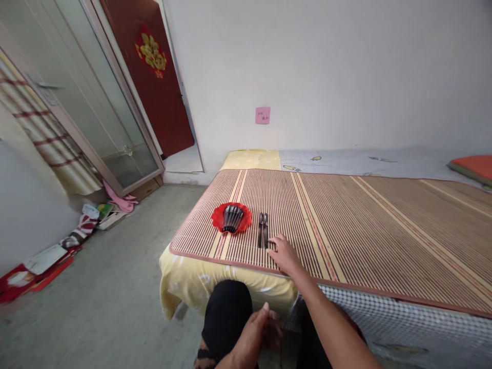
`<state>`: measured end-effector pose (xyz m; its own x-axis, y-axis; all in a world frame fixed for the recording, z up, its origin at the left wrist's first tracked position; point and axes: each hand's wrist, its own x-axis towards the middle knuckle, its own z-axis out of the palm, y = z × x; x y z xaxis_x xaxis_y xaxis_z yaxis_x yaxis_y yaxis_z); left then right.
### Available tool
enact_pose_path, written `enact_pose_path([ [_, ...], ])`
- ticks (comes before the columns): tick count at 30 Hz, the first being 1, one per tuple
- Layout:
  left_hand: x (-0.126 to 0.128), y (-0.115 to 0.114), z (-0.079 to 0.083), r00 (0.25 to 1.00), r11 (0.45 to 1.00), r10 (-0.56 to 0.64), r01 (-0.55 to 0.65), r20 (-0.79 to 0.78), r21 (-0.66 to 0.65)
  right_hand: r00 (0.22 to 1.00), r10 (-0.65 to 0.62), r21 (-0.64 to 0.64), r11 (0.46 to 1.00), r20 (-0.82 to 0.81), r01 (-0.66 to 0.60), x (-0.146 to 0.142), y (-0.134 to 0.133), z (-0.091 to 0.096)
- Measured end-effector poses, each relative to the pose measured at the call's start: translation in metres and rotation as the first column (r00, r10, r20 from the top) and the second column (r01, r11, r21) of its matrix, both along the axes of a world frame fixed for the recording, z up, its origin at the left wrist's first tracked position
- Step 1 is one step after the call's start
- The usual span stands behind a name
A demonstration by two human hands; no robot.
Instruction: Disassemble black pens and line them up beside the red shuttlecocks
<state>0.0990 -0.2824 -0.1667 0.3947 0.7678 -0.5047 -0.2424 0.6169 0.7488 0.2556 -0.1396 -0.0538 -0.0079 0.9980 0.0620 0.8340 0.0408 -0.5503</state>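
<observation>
Two dark-handled spoons (pixel 263 229) lie side by side on a striped bamboo mat (pixel 277 195), their shiny ends pointing away from me. My right hand (pixel 283 254) is just to the right of their handle ends, thumb and fingers apart, with nothing seen in it. Left of the pair is a red scalloped plate (pixel 216 218). Several similar spoons (pixel 232 218) are fanned out in it, handles toward me. Low in front of the bed, between my knees, is my left hand (pixel 255 330); its thumb stands out and its fingers are partly blurred, with nothing visible in them.
The mat covers a bed with a yellow sheet (pixel 192 277) hanging over its near edge. An orange cushion (pixel 474 166) lies far right. A pink note (pixel 263 115) is on the wall. Books and bags (pixel 82 225) line the floor at left, below a glass door (pixel 96 102).
</observation>
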Motion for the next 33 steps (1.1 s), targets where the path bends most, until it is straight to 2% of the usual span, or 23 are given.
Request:
enact_pose_path([
  [10,0.0,0.0,0.002,1.0,1.0,-0.022,0.022,0.01,0.011,1.0,0.004,0.003,1.0,0.004,-0.004,0.001,0.002,-0.004],
  [21,0.001,0.0,-0.008,1.0,1.0,-0.004,0.004,-0.018,0.004,1.0,-0.001,0.011,1.0,0.023,0.001,-0.001,0.001,-0.001],
  [33,0.0,0.0,-0.002,1.0,1.0,-0.006,0.006,0.008,0.0,1.0,-0.005,-0.004,1.0,-0.001,0.005,-0.002,-0.002,0.0],
])
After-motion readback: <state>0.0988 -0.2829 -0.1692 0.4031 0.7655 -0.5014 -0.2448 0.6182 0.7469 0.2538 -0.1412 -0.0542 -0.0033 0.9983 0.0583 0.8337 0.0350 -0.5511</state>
